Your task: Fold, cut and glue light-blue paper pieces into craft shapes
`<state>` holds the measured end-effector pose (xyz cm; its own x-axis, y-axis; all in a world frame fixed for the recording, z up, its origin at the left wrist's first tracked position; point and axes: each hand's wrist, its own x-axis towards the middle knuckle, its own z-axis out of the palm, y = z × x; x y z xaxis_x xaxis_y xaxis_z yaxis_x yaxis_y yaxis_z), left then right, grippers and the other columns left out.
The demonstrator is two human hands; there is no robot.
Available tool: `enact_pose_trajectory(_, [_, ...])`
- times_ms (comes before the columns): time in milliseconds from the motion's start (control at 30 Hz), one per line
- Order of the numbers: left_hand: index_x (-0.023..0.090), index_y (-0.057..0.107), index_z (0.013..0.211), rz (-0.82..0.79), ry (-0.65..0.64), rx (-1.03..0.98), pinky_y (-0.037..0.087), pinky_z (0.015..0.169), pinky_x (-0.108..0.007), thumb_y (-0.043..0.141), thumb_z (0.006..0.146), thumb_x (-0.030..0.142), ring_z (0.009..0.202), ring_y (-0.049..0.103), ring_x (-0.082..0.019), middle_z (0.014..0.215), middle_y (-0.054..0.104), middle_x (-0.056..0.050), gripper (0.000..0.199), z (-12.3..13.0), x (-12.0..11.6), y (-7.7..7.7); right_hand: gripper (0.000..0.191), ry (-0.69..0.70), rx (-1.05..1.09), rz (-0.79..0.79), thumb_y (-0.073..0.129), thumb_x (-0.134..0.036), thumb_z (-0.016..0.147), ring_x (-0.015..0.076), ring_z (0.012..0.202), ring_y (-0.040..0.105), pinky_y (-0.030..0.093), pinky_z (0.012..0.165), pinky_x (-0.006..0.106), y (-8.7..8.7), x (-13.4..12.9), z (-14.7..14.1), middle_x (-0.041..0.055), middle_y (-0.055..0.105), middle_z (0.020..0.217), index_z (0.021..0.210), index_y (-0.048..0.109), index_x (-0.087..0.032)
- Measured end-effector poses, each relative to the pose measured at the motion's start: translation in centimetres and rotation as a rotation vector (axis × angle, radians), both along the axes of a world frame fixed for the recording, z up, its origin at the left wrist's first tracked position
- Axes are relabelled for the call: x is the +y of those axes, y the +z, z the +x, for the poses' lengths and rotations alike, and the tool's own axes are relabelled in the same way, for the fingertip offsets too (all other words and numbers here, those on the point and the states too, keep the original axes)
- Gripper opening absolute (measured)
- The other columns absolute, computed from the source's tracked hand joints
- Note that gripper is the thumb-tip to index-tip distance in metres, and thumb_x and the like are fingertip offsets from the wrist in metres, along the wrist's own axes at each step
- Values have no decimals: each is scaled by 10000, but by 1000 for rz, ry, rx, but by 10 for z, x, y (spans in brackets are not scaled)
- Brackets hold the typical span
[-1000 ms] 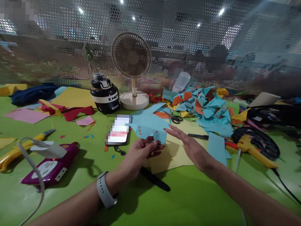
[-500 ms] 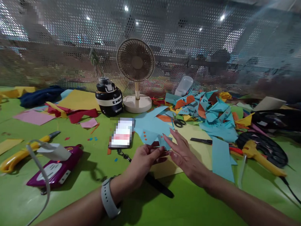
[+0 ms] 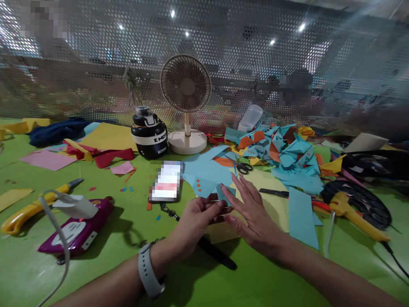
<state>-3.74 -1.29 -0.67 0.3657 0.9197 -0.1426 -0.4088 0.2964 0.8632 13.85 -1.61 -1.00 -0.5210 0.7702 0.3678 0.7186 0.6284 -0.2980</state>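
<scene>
Blue paper piece (image 3: 224, 197), small and partly hidden by fingers, sits in front of you near the middle of the green table (image 3: 19, 272), pinched between the thumb and fingers of your left hand (image 3: 198, 218). Your right hand (image 3: 251, 213) faces it with fingers spread and gripping nothing, its index finger crossing in front of the piece; you cannot tell from this angle whether that finger touches it. Your hands are close together, the right thumb just beside the left fingertips. Beyond them lies a larger blue sheet (image 3: 207, 173) with small orange bits (image 3: 199, 185) on it, and a pale yellow sheet (image 3: 273, 205) reaches under your right hand. Black-handled scissors (image 3: 244, 167) lie past your right fingers. To the left of the larger sheet is a phone (image 3: 166, 183), its screen lit. Out to your right are a blue strip (image 3: 303, 217) and a yellow glue gun (image 3: 352, 212); farther back, a heap of blue and orange paper (image 3: 288, 152) stands to the right of the fan (image 3: 186, 85).
</scene>
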Motion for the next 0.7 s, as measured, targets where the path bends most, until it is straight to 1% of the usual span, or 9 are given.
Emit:
enact_pose_trajectory(167, [140,701,937,-9,1,7,506,716,-242,759,719,279,742,659,-134,905,732,-75,265,-1,0,0,582,3,2,19,398,-482,933,288,1436,68,166,1129,554,0,0,-1,14,96,1579,1473,224,-351])
enact_pose_trajectory(300, [139,701,916,-2,-1,8,511,740,-261,775,697,304,777,672,-160,901,730,-77,284,0,0,0,588,-3,-24,35,424,-498,919,304,1429,104,160,1124,572,1,0,-1,69,141,1569,1457,304,-293])
enact_pose_trajectory(367, [132,702,900,3,2,19,513,745,-268,781,688,311,759,668,-158,881,730,-74,289,0,0,0,574,7,-13,48,433,-484,920,294,1426,121,160,1129,560,2,0,-1,90,192,1556,1442,347,-261])
enact_pose_trajectory(467, [124,704,867,13,9,36,516,739,-274,780,690,312,716,653,-145,837,731,-72,269,0,0,-1,504,19,88,35,413,-427,941,256,1416,168,223,1129,513,5,1,0,86,302,1514,1409,402,-240])
enact_pose_trajectory(567, [128,705,855,35,-3,39,521,736,-280,777,700,314,730,658,-152,835,733,-78,252,0,0,-2,430,7,219,-2,408,-389,950,237,1388,252,296,1104,490,8,2,0,73,392,1462,1356,463,-260])
enact_pose_trajectory(700, [138,711,858,51,-39,57,521,735,-280,771,708,323,765,672,-168,844,734,-77,245,0,-1,-2,341,-47,347,40,522,-335,904,244,1319,373,353,1068,483,9,4,-1,87,508,1355,1235,548,-257])
